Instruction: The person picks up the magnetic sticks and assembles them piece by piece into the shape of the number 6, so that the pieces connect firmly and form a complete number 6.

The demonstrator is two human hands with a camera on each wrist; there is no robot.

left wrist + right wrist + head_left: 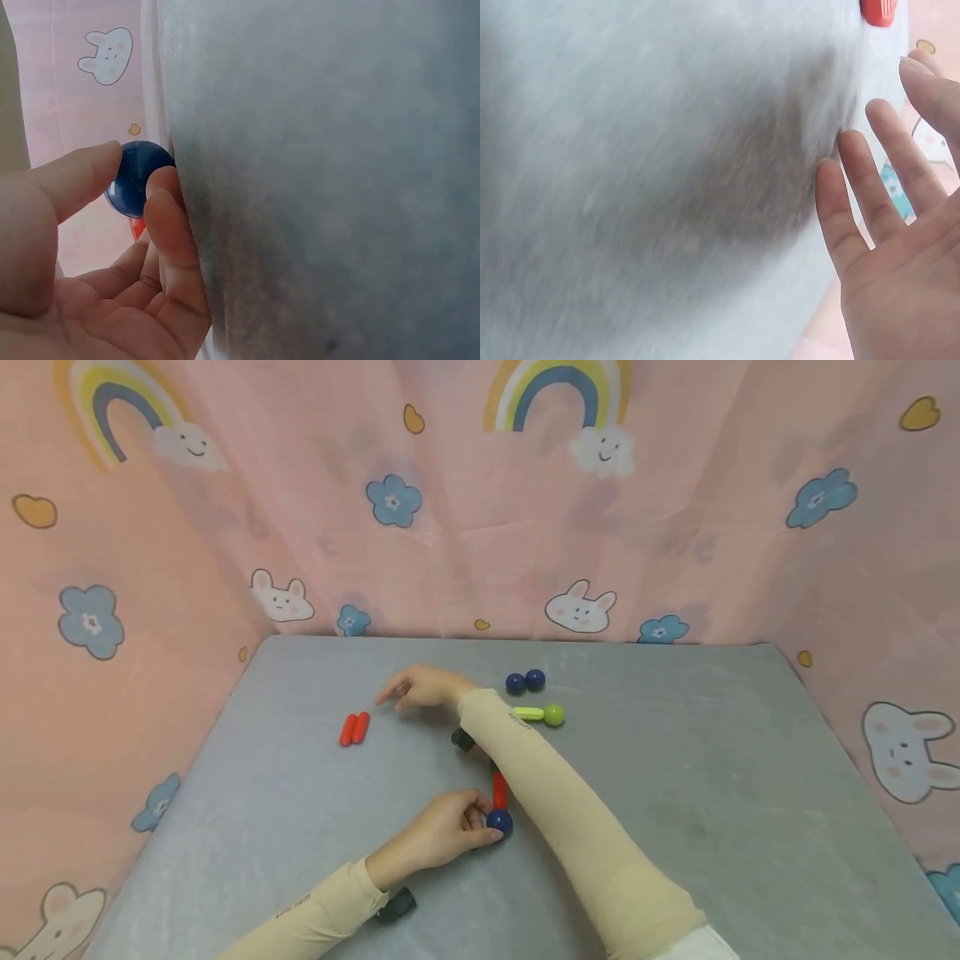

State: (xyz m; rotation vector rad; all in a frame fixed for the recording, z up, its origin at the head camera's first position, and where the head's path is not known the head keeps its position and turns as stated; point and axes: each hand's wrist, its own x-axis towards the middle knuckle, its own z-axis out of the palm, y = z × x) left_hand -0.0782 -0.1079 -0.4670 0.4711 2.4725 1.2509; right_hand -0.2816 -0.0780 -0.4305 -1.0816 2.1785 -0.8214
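Thumb and fingers of my left hand (448, 829) pinch a dark blue ball (499, 822) low over the grey table; the left wrist view also shows this blue ball (135, 180) in the grip. A red rod (500, 791) runs from the ball toward the back, its far end partly hidden by the right sleeve. Farther back, my right hand (422, 687) reaches leftward with loosely spread fingers and holds nothing. Just left of its fingertips lie two red rods (355, 728), side by side. One red rod (878, 10) shows at the top of the right wrist view.
Beyond the right forearm lie two dark blue balls (525, 681) and a yellow-green rod (528, 713) touching a green ball (554, 715). The right forearm crosses over the table's middle. Pink printed cloth (465, 552) stands along the table's back and sides.
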